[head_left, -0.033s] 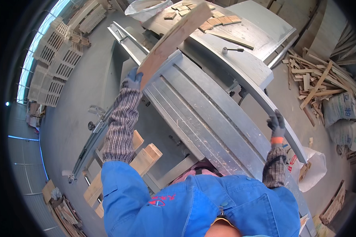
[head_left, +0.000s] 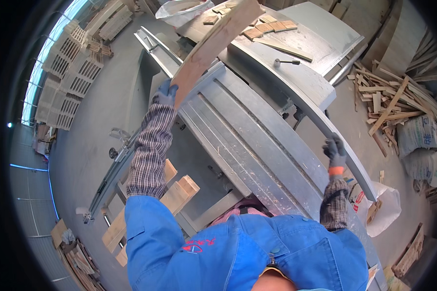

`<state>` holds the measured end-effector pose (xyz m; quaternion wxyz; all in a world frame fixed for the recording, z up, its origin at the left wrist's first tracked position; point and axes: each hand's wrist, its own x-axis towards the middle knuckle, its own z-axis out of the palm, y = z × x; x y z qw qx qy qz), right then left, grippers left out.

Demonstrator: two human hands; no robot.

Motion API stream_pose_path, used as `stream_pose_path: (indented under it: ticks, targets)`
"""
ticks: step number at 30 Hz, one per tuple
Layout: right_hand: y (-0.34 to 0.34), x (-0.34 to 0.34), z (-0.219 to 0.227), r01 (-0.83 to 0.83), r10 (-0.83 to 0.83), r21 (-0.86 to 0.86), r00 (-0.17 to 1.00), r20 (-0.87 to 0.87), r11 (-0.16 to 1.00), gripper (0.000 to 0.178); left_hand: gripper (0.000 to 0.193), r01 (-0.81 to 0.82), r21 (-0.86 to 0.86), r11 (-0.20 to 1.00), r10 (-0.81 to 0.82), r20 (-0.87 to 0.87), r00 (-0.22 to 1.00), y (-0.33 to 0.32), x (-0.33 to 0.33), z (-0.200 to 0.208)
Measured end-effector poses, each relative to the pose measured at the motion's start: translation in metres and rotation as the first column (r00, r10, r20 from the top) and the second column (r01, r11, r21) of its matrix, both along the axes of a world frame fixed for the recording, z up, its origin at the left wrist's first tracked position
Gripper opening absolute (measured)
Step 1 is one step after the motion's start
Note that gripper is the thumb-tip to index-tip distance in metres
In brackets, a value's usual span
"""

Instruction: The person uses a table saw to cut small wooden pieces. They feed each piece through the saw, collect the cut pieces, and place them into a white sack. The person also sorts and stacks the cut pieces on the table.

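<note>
Pinches wooden board (head_left: 213,48) in left hand (head_left: 164,95). Holds right hand (head_left: 335,152) right of that grip, near metal rail (head_left: 354,162); cannot tell whether spread.

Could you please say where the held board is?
In the head view's upper middle, the board is in the left hand, by the grooved table.

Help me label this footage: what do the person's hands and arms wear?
The left hand wears a blue-grey glove; the right hand a grey one with darker fingers and an orange cuff. Dark-and-pale patterned forearm sleeves meet a blue jacket.
</note>
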<state>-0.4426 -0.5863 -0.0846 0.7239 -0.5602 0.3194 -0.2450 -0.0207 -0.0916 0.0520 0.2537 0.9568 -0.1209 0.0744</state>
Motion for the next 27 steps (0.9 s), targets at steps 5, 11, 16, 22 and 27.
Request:
stream_pose_path:
  ticks: [5, 11, 16, 22, 27]
  targets:
    - [0.081, 0.069, 0.019, -0.373, 0.372, 0.018, 0.928, 0.027, 0.928, 0.04, 0.038, -0.048, -0.588, 0.807, -0.035, -0.129, 0.991, -0.039, 0.02, 0.01]
    - [0.148, 0.127, 0.102, -0.569, 0.572, -0.225, 0.818, -0.058, 0.791, 0.053, 0.042, -0.284, -0.958, -0.042, -0.407, -0.243, 0.881, -0.094, 0.005, 0.018]
    - [0.159, 0.173, 0.135, -0.629, 0.573, -0.588, 0.757, -0.314, 0.508, 0.066, 0.048, -0.285, -0.904, -0.317, -0.29, -0.194, 0.937, -0.113, -0.019, -0.011]
    - [0.131, 0.188, 0.097, -0.525, 0.47, -0.772, 0.816, -0.337, 0.358, 0.048, 0.056, -0.428, -0.898, 0.104, -0.134, -0.439, 0.888, -0.093, -0.059, -0.049]
    - [0.126, 0.201, 0.097, -0.448, 0.519, -0.892, 0.776, -0.359, 0.053, 0.032, 0.06, -0.175, -0.552, 0.815, 0.324, 0.185, 0.928, 0.001, -0.071, -0.086]
